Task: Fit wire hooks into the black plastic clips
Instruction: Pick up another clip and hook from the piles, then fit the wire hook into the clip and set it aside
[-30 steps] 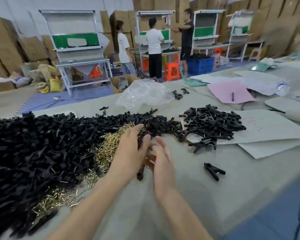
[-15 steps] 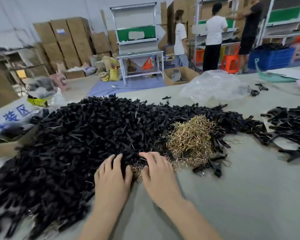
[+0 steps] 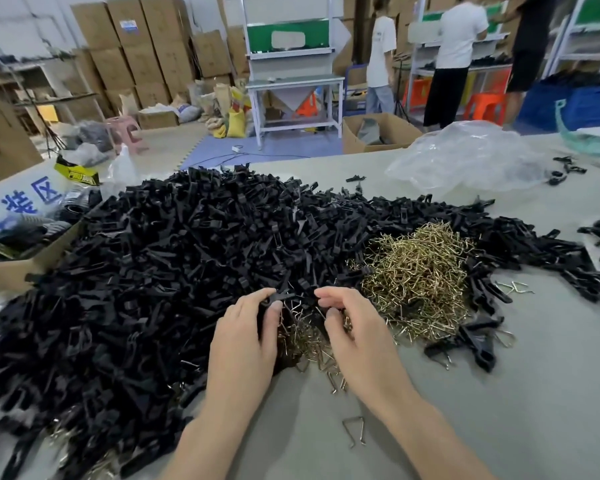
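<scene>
An open cardboard box [image 3: 13, 271] at the table's left edge holds dark, blurred items, and another box [image 3: 352, 140] on the floor beyond holds something grey. On the grey table [image 3: 499, 393] a big heap of black plastic clips [image 3: 170, 265] lies against a pile of brass wire hooks [image 3: 420, 271], with stacked cartons [image 3: 136, 46] and a white workbench [image 3: 291, 81] behind. The left hand [image 3: 243, 337] pinches a single clip [image 3: 278, 296] at the heap's near edge, while the right hand [image 3: 357, 334] curls its fingers over loose hooks; whether it grips one cannot be told.
</scene>
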